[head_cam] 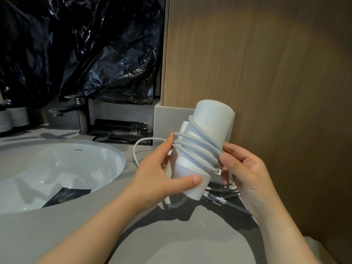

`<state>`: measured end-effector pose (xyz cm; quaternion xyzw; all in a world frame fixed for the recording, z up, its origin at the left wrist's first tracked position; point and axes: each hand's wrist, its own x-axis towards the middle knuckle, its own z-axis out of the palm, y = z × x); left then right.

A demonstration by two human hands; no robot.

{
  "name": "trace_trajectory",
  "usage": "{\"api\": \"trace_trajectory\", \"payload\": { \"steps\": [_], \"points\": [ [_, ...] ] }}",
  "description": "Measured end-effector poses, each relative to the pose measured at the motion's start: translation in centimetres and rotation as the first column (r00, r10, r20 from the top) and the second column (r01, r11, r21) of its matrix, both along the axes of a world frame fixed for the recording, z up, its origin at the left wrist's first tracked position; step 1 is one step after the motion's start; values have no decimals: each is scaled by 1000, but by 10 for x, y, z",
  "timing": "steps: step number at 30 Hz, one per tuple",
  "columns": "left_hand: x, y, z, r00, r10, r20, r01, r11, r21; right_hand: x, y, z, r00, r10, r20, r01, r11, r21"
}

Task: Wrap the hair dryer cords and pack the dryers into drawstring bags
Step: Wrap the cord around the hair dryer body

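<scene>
Fingers (pixel 190 181) of left hand (pixel 162 178) clasped round lower barrel of white hair dryer (pixel 211 119), held up over grey bench (pixel 171 235); right hand (pixel 245 178) pinching wound cord (pixel 196 147) against barrel's far side. Judged well into wrapping: several turns on, one loose loop at left yet to wind. Bagging not begun; no bag clearly visible. Round about: white oval sink (pixel 106 155) with black sachet (pixel 66 195) inside, dark faucet (pixel 80 115) behind, crumpled black plastic sheeting (pixel 85 44) above, wood-grain panel (pixel 266 73) filling right.
</scene>
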<state>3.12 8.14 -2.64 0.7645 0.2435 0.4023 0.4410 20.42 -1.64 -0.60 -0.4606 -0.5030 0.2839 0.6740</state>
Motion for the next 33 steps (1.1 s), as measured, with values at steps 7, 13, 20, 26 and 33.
{"api": "trace_trajectory", "payload": {
  "steps": [7,13,20,26,33],
  "points": [
    [2,0,1,979,-143,145,158,982,-101,-3,-1,3,995,-95,-1,95,993,63],
    [6,-6,-2,981,-188,47,192,978,-84,-10,3,-1,989,-145,-31,146,987,60],
    [5,-4,-1,999,-22,-26,22,999,-34,-10,3,-1,992,-128,4,128,991,50],
    [1,2,4,952,-195,235,249,941,-227,-7,3,0,977,-189,97,181,980,79],
    [5,0,-2,914,-240,326,353,866,-353,-5,10,-8,964,-229,132,244,963,-111]
  ]
}}
